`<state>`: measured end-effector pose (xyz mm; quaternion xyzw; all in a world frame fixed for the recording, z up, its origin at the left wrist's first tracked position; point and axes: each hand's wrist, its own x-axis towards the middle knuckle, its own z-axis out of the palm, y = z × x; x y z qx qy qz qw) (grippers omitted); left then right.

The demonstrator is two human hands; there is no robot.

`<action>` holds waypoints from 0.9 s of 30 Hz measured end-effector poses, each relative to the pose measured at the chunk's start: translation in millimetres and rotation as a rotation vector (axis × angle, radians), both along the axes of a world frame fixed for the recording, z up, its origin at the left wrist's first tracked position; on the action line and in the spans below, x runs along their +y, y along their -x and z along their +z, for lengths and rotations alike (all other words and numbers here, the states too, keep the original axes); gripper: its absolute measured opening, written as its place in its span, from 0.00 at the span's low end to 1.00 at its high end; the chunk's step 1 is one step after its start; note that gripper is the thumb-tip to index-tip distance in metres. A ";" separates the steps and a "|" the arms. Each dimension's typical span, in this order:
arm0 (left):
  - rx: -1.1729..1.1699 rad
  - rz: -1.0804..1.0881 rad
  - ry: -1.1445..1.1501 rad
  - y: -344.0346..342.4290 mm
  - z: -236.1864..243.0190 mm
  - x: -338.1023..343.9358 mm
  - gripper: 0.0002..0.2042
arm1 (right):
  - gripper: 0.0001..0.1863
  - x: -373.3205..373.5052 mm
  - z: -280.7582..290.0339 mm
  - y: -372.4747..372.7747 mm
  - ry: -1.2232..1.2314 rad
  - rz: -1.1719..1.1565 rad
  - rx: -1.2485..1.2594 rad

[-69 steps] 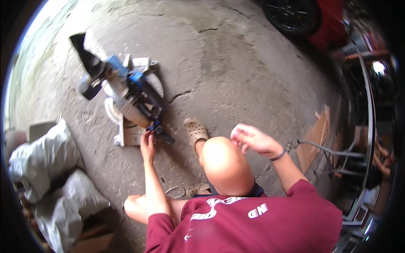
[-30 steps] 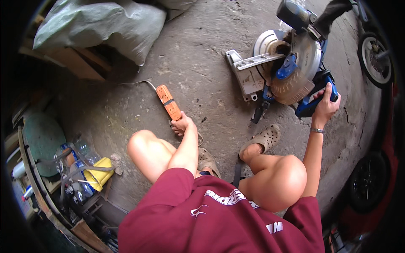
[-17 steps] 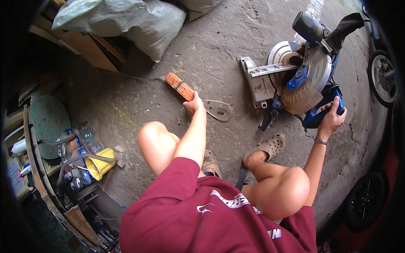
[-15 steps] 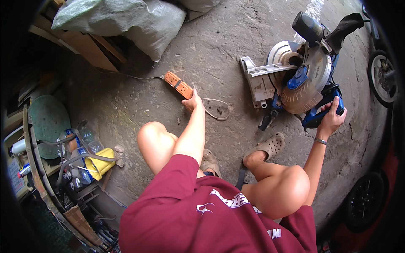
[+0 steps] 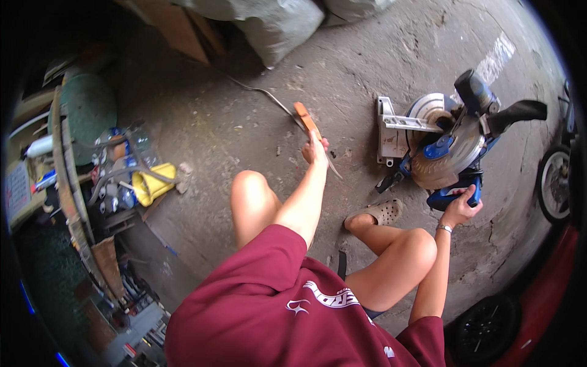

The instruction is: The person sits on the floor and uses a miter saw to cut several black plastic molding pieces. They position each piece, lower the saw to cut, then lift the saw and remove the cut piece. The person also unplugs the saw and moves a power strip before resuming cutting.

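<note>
My left hand [image 5: 315, 150] is closed around one end of an orange power strip [image 5: 306, 120], whose narrow side faces up. A grey cord [image 5: 264, 92] runs from behind the strip toward the far left, and a loose stretch of cord shows beside my wrist. To the right, a blue and silver miter saw [image 5: 440, 137] stands on the concrete floor. My right hand [image 5: 461, 208] grips its blue handle [image 5: 454, 194], with the fingers wrapped round it. A black dust bag [image 5: 518, 117] sticks out from the saw's far side.
Pale sacks [image 5: 281, 30] and brown boards lie at the far left. A yellow container [image 5: 154, 185], plastic bottles and a wooden shelf edge [image 5: 68, 177] fill the left side. At right are a wheel [image 5: 555, 183] and a red vehicle with a black wheel [image 5: 487, 330].
The power strip has turned from sockets facing up to its narrow side showing, in my left hand. My right hand stays on the saw handle. The whole view has shifted.
</note>
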<state>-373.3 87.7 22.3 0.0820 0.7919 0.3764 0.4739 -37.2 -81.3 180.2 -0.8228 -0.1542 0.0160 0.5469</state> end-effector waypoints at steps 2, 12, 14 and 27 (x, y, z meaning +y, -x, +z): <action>-0.283 0.019 0.078 4.5 55.1 -23.2 0.27 | 0.19 -3.5 9.2 -9.5 0.058 0.024 0.085; -0.392 -0.662 -0.076 50.0 450.3 -125.7 0.21 | 0.28 3.5 242.5 104.3 0.590 0.966 1.024; -0.308 -0.811 -0.195 66.2 487.2 -137.1 0.20 | 0.38 29.1 319.4 161.8 0.345 1.134 1.427; -0.174 -1.076 -0.383 265.4 683.5 -12.9 0.28 | 0.20 185.7 501.8 395.2 0.018 1.132 1.264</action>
